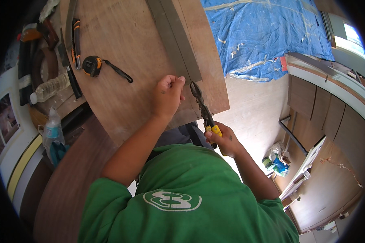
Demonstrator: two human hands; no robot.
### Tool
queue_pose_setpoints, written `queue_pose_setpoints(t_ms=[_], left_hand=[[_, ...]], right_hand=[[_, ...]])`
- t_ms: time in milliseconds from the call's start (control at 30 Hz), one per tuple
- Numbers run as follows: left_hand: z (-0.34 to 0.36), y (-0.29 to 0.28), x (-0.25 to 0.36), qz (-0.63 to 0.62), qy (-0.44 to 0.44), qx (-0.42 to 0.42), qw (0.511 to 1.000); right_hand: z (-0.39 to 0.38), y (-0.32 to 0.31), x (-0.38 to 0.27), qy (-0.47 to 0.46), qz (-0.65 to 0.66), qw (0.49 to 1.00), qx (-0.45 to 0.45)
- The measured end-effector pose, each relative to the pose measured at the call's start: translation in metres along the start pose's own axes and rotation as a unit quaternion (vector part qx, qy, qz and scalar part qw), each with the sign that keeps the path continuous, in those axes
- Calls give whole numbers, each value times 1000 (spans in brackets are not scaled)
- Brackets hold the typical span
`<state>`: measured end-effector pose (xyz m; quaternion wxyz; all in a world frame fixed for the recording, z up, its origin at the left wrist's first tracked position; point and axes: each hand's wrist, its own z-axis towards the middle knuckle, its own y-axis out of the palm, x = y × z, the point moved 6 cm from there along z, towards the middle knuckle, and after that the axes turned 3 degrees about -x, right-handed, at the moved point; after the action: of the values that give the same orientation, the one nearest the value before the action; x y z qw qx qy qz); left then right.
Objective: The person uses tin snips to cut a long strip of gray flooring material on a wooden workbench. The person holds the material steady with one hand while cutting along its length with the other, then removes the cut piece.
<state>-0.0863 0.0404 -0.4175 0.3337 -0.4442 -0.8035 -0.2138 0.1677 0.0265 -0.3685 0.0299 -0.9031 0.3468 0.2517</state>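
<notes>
A long grey flat strip [172, 36] with a line along its length lies on the wooden board [117, 40]. My left hand [167, 95] rests at the near end of this strip, thumb and fingers pinched together. Whatever may be between those fingertips is too small or hidden to make out. In my right hand [227, 139] is a pair of dark pliers [202, 106] with yellow grips, my fingers wrapped around them. The jaw tips point away from me and reach the strip's near right corner; whether they bite on it I cannot tell.
On the board's left lie a black-and-orange tape measure [92, 66] with a strap and an orange-and-black utility knife [76, 43]. Plastic bottles [50, 89] are farther left. A blue tarp [263, 36] spreads beyond the board; brown panels [326, 105] stand at right.
</notes>
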Motion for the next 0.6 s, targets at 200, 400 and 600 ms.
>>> queue_pose_setpoints(t_ms=[200, 400, 600], left_hand=[[-9, 5, 11, 16, -49, -66, 997], [-3, 15, -1, -48, -46, -108, 992], [1, 16, -6, -71, -36, -109, 991]], right_hand=[[-5, 1, -6, -2, 23, 999, 30], [-4, 5, -1, -8, 62, 998, 29], [-4, 4, -1, -3, 66, 997, 27]])
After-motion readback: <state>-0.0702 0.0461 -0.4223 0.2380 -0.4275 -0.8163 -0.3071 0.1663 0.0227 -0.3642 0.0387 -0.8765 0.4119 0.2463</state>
